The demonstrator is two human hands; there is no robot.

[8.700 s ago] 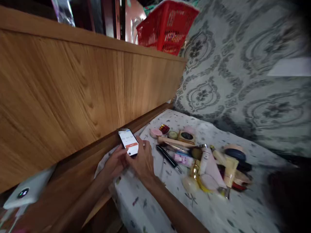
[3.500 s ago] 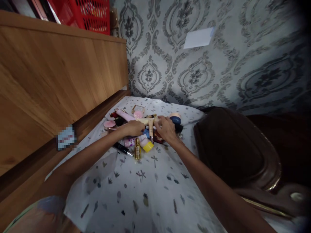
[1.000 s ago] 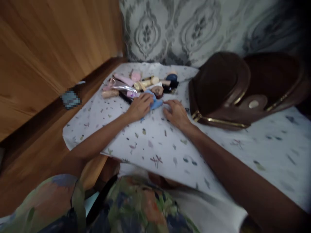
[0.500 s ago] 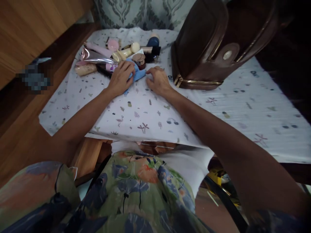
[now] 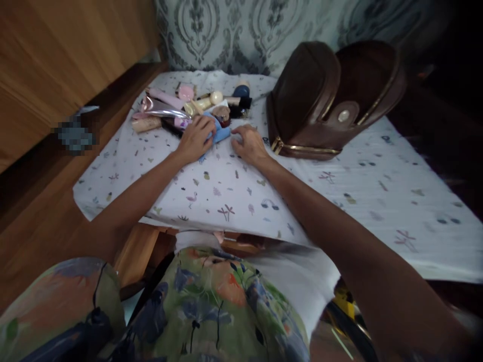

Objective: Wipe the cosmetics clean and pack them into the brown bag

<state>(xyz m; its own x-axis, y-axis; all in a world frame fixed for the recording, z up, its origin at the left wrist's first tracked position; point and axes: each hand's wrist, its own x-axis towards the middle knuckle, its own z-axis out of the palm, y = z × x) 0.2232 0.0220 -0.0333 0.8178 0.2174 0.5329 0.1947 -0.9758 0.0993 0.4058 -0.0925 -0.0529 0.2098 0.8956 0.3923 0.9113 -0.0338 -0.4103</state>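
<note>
My left hand (image 5: 196,137) lies over a light blue cloth-like piece (image 5: 222,134), its fingers curled onto it; part of the blue piece is hidden under the palm. Just right of it rests my right hand (image 5: 249,144), thumb and forefinger apart with nothing seen between them, near the blue piece's right end. Behind the hands is a pile of cosmetics: a shiny pink-silver tube (image 5: 162,108), a beige tube (image 5: 146,124), a round pink compact (image 5: 185,91) and a small dark-red jar (image 5: 222,115).
A brown leather bag (image 5: 302,105) with gold zips stands open at the right of the pile. Patterned white cloth (image 5: 211,201) covers the table. A wooden cabinet (image 5: 75,55) rises at the left, and a patterned curtain-like backdrop (image 5: 234,35) hangs behind.
The view has tilted up, so the table and bag sit lower in the picture. Both hands keep nearly the same place by the blue cloth-like piece.
</note>
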